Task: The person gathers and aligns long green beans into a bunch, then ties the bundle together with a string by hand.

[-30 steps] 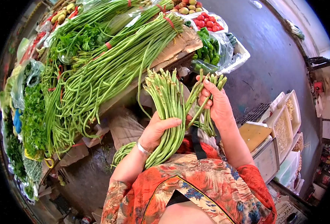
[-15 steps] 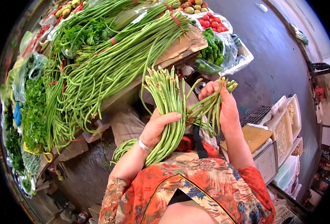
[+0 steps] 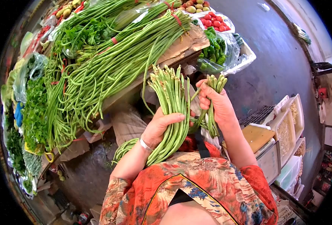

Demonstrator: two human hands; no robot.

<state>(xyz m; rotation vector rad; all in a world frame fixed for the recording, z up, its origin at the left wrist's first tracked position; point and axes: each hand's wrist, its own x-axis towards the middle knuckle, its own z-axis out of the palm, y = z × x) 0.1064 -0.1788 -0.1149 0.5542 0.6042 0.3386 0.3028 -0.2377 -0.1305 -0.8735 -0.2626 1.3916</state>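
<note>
My left hand (image 3: pixel 162 125) is wrapped round a thick bunch of long beans (image 3: pixel 169 93), its cut ends pointing up and the lengths curving down over my forearm toward my lap. My right hand (image 3: pixel 214 98) grips a smaller bunch of long beans (image 3: pixel 211 116) just beside it, the stem ends sticking out above the fingers. The lower parts of the smaller bunch run toward the larger one; where they end is hidden. Ahead on the left, more long beans (image 3: pixel 117 71) lie in a big heap on the stall, some tied with red bands.
Leafy greens (image 3: pixel 36 112) line the stall's left side. Green peppers (image 3: pixel 213 48) in a plastic bag and a white box of tomatoes (image 3: pixel 215 23) stand beyond its right end. On my right are a wooden board (image 3: pixel 257 137) and white tubs (image 3: pixel 285 131).
My right hand has moved left, nearer the large bunch, and turned, with its beans now more upright and gathered together. My left hand has barely shifted and keeps its hold.
</note>
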